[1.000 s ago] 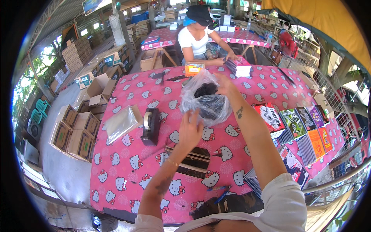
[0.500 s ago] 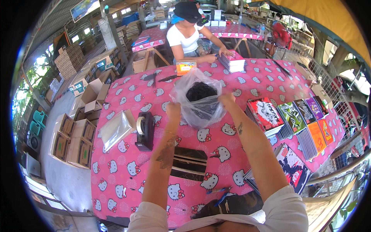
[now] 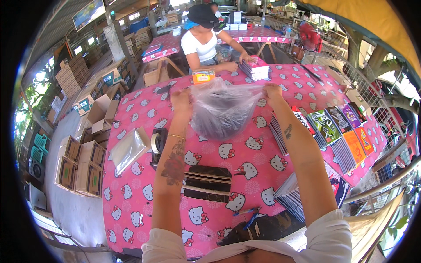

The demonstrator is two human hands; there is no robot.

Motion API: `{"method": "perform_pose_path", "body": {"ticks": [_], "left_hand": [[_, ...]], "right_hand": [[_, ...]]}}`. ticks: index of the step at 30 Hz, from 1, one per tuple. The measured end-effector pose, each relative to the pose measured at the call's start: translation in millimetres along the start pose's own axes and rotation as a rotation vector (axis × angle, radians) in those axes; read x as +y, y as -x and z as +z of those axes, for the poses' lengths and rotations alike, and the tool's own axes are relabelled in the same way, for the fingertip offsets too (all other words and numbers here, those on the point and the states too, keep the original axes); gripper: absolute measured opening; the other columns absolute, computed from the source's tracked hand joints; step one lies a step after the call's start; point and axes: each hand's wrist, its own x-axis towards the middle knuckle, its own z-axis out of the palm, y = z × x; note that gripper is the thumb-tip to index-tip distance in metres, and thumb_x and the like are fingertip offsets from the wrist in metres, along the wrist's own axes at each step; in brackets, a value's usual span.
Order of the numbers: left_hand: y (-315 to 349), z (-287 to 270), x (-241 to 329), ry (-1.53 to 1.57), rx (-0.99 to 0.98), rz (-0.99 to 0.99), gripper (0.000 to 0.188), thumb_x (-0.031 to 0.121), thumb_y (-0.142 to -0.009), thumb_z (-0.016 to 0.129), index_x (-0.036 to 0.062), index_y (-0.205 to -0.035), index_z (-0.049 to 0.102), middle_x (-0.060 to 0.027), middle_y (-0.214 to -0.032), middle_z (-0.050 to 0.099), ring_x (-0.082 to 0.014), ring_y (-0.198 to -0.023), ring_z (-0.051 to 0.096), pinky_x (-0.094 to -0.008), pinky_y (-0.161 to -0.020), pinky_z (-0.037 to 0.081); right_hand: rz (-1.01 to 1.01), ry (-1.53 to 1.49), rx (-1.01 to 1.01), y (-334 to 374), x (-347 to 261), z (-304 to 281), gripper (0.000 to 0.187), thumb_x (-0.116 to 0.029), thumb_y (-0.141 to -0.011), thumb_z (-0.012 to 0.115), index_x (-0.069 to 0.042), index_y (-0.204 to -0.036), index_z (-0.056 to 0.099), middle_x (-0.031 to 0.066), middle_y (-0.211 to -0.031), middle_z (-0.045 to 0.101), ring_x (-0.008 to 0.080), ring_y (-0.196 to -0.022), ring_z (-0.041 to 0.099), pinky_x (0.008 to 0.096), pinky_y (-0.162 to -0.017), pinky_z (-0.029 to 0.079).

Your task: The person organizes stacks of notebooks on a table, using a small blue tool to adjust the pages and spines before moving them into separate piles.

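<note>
A clear plastic bag [image 3: 226, 115] with dark contents hangs stretched between my two hands above the pink patterned table cover [image 3: 144, 105]. My left hand [image 3: 181, 100] is closed on the left side of its mouth. On the opposite side, my right hand [image 3: 272, 91] pinches the bag's edge. The plastic is pulled taut across the top, and what lies inside shows only as a dark mass. Closer to me lie a black flat piece with pale stripes [image 3: 207, 184] and a black tape dispenser [image 3: 158, 147], partly behind my left forearm.
Stacks of notebooks with colourful covers [image 3: 326, 127] stand at the right, some behind my right arm. A pack of clear plastic sleeves [image 3: 130, 151] lies left. Across the table a person [image 3: 206, 46] handles a notebook stack [image 3: 255, 71] near an orange box [image 3: 204, 76]. Cartons [image 3: 90, 168] line the floor.
My hands have moved apart and slightly up, stretching the bag's mouth wide. The dark contents, exposed at the opening before, are now covered by plastic.
</note>
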Motion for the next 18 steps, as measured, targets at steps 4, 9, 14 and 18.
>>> {"method": "perform_pose_path", "body": {"ticks": [4,9,14,18], "left_hand": [[3.2,7.2,1.7,-0.091,0.189,0.136,0.008,-0.002,-0.084,0.06,0.0033,-0.09,0.061,-0.0017,-0.063,0.052,-0.0127,-0.056,0.055,-0.0294,-0.049,0.048],[9.9,-11.2,31.7,-0.704,-0.049,0.442,0.022,-0.007,-0.085,0.051,0.0028,-0.098,0.065,-0.0088,-0.073,0.061,-0.0209,-0.062,0.063,-0.0347,-0.05,0.052],[-15.8,-30.1,18.6,-0.938,-0.042,0.546,0.024,0.009,-0.089,0.058,0.0101,-0.112,0.068,-0.0238,-0.109,0.064,-0.0367,-0.096,0.066,-0.0502,-0.081,0.053],[2.3,-32.1,-55.6,-1.352,-0.193,0.704,0.043,0.047,-0.079,0.072,0.0266,-0.117,0.068,-0.0341,-0.145,0.031,-0.0508,-0.133,0.03,-0.0601,-0.108,0.028]], "right_hand": [[-0.166,0.346,0.074,-5.4,-7.6,-31.2,0.017,0.004,-0.081,0.063,-0.005,-0.093,0.07,0.0069,-0.089,0.067,0.019,-0.076,0.066,0.0325,-0.057,0.058],[-0.349,0.949,-0.077,-4.3,-29.1,-28.8,0.02,-0.002,-0.084,0.061,-0.005,-0.096,0.076,0.0125,-0.092,0.072,0.0175,-0.08,0.071,0.032,-0.058,0.061],[-0.42,0.69,-0.019,-13.5,-30.9,-20.2,0.022,-0.015,-0.076,0.069,-0.01,-0.097,0.075,0.0159,-0.091,0.072,0.0223,-0.088,0.071,0.0342,-0.082,0.055],[-0.28,0.715,-0.271,40.1,21.5,35.1,0.059,-0.028,-0.068,0.084,-0.014,-0.122,0.064,0.0181,-0.129,0.054,0.0316,-0.12,0.054,0.0425,-0.098,0.047]]}}
